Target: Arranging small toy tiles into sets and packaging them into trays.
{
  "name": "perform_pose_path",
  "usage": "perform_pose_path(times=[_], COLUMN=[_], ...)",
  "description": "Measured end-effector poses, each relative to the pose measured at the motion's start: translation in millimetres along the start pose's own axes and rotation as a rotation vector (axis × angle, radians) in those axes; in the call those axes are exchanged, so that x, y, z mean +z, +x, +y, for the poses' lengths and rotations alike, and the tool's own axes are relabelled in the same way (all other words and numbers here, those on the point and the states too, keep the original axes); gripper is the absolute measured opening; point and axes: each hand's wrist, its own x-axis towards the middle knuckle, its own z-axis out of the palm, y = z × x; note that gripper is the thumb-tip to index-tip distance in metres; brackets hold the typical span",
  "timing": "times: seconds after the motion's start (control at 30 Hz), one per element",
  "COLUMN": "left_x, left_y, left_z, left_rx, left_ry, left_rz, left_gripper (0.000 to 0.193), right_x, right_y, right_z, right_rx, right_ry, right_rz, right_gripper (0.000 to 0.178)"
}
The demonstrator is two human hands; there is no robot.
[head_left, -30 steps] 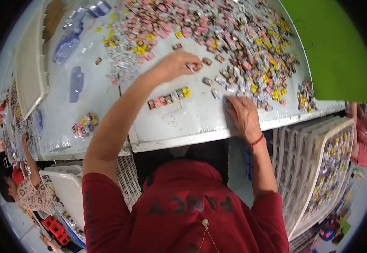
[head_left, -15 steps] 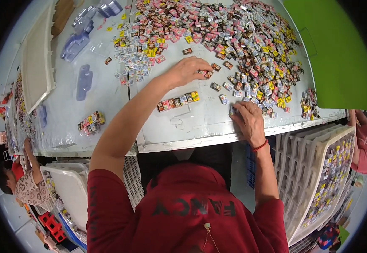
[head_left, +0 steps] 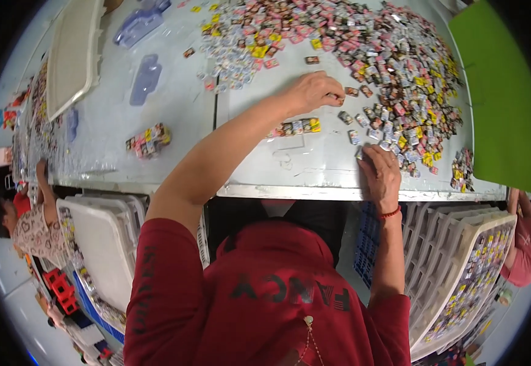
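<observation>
My left hand (head_left: 315,91) reaches over the table with its fingers curled and pinching a small dark printed box (head_left: 338,100). A short row of several small printed boxes (head_left: 299,127) lies just nearer than that hand, its left end partly hidden by my forearm. Close to the table's front edge, my right hand (head_left: 381,172) has its thumb and fingers closed around a small pale box (head_left: 360,155), mostly hidden by the fingertips. Loose boxes, such as a white-and-blue one (head_left: 354,137) and a dark one (head_left: 345,117), lie between the hands and the pile.
A large pile of mixed small boxes (head_left: 393,67) spreads over the far and right side. On the left are a cluster of boxes (head_left: 149,141), blue plastic trays (head_left: 145,79) and a white crate (head_left: 73,55). Stacked white crates (head_left: 460,268) stand below the edge at right; a person (head_left: 39,226) is at left.
The whole view has shifted, so the table appears farther right. My left hand sits slightly closer to the row of boxes, still pinching its box. My right hand stays at the small pale box.
</observation>
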Motion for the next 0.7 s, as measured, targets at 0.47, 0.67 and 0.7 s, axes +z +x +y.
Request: perform_pose_path(times=[0.47, 0.67, 0.7], left_x=[-16, 1, 1], left_y=[-138, -136, -135], left_z=[106, 91, 91], left_rx=[-0.335, -0.327, -0.320], left_ry=[0.071, 0.081, 0.084], left_rz=[0.420, 0.382, 0.389], left_gripper=[0.016, 0.018, 0.018], right_x=[38, 46, 47], right_y=[49, 52, 52], right_z=[-75, -76, -77], right_rx=[-0.278, -0.329, -0.317], right_ry=[0.230, 0.153, 0.160], right_rz=[-0.070, -0.093, -0.097], right_gripper=[0.030, 0.023, 0.022])
